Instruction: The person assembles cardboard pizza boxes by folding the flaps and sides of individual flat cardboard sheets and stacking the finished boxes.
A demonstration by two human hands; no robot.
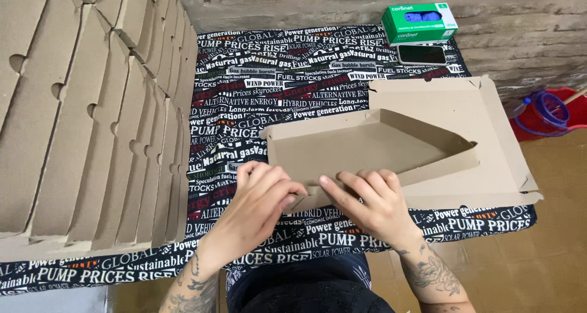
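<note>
My left hand (260, 193) and right hand (367, 197) press down together on the near flap of a flat cardboard box (428, 141), fingers closed over its folded edge. The box lies half-folded on the printed tablecloth (257, 93) in front of me. A tall stack of folded boxes (92, 111) crowds the table's left side. Far back, well apart, sit a green glove box (419, 22) and a dark phone (422, 54).

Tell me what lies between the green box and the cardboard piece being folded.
In the head view, a dark phone lies between the green box and the cardboard piece, on the printed tablecloth.
</note>
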